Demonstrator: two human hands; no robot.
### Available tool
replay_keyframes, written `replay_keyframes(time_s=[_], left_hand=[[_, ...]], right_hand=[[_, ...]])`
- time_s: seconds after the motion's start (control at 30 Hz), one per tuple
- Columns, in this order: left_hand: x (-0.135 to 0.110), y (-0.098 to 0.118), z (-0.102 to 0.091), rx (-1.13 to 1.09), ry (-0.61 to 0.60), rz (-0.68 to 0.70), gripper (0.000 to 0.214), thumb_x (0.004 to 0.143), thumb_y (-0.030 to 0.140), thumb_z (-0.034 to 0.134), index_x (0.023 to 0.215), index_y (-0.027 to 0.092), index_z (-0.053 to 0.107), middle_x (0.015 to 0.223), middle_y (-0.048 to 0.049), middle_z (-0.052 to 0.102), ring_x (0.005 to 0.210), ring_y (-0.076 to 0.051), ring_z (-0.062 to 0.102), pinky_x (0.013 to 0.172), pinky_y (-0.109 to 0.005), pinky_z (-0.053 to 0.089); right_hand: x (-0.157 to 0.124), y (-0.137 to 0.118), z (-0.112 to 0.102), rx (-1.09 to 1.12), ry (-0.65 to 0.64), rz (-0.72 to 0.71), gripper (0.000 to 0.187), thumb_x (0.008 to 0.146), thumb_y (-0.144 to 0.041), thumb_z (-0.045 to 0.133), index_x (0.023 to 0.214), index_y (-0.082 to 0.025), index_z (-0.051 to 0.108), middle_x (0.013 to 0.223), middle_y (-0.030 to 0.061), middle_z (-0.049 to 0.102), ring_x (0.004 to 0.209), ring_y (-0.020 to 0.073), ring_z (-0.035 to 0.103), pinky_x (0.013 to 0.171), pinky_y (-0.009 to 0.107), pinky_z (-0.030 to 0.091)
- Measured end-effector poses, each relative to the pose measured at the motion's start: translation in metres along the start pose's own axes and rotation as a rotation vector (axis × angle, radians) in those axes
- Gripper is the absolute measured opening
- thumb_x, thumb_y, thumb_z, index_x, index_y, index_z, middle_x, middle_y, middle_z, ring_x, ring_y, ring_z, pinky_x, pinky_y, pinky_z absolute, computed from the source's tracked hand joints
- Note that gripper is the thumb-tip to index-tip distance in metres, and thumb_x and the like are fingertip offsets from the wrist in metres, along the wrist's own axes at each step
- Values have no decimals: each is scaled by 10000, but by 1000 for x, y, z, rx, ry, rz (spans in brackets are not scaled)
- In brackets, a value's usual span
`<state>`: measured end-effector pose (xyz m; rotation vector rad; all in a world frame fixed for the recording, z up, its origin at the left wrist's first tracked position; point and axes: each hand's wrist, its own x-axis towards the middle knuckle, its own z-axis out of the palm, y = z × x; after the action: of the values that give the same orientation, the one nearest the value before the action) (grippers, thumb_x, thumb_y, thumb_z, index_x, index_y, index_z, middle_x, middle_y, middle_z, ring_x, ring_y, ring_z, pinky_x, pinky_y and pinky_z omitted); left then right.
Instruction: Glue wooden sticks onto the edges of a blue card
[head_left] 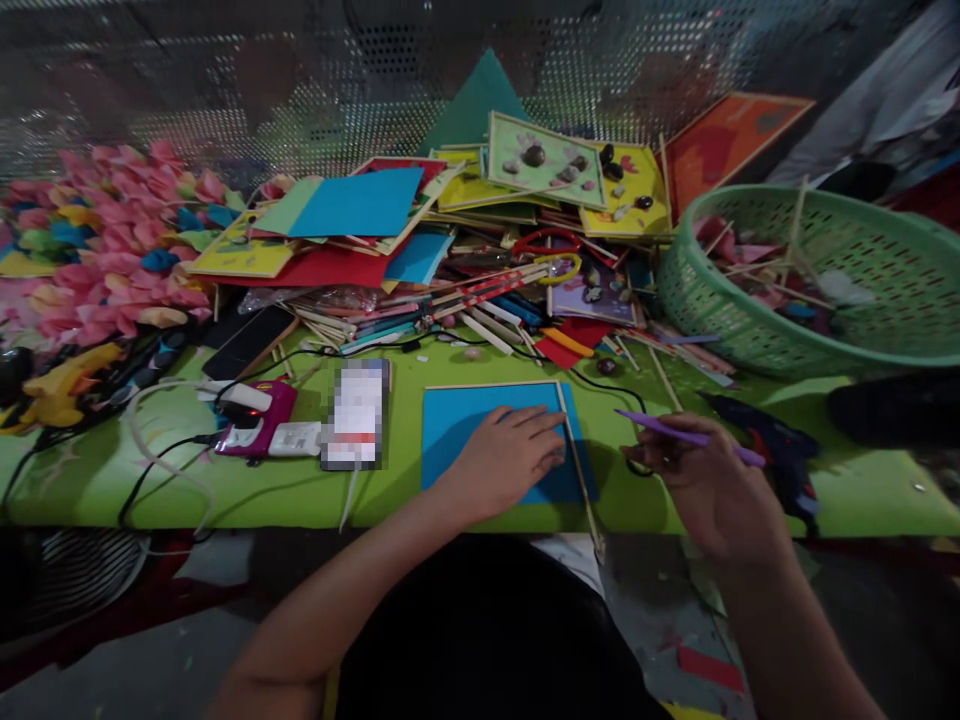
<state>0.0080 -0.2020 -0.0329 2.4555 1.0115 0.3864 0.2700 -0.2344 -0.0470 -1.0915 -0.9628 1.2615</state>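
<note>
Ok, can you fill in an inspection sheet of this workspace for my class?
Surface: green table, crowded along its back.
Work pieces: blue sheet; thin wooden strip along its far edge; slanting wooden strip across its right side, passing the table's front edge.
Clutter: pile of framed cards; pink paper pieces at left; green basket at right, holding scraps and sticks; phone; dark glue gun.
Hands: left hand spread on the blue sheet; right hand grips a purple pointed tool.
Cables: black cable runs behind the sheet toward the right hand; white cable at the phone.
Surroundings: perforated panel behind; red scrap on the floor.
</note>
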Motion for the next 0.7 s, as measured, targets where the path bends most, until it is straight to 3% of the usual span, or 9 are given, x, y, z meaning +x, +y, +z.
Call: replay_keyframes(time_s=[0.27, 0.4, 0.7], left_hand=[[14, -9, 9, 110, 32, 53, 237, 1055, 266, 511, 1214, 244, 685, 1538, -46, 563, 1453, -238, 483, 1141, -474, 397], [15, -12, 12, 134, 48, 49, 236, 1065, 296, 493, 1206, 234, 672, 1498, -61, 600, 1429, -248, 502, 1096, -465, 411], [15, -13, 14, 144, 73, 60, 233, 1067, 332, 492, 1176, 233, 671, 1481, -43, 616, 1398, -263, 511, 1076, -464, 393]], right_hand=[[30, -15, 13, -147, 11, -98, 219, 881, -438, 694, 953, -262, 802, 869, 54, 738, 695, 199, 653, 565, 313, 510], [50, -14, 22, -333, -44, -109, 153, 880, -395, 729, 935, -260, 779, 845, 33, 699, 705, 182, 629, 586, 300, 503], [72, -2, 28, -613, -158, -174, 211, 919, -443, 698, 979, -243, 728, 848, 6, 687, 700, 158, 605, 627, 292, 480]])
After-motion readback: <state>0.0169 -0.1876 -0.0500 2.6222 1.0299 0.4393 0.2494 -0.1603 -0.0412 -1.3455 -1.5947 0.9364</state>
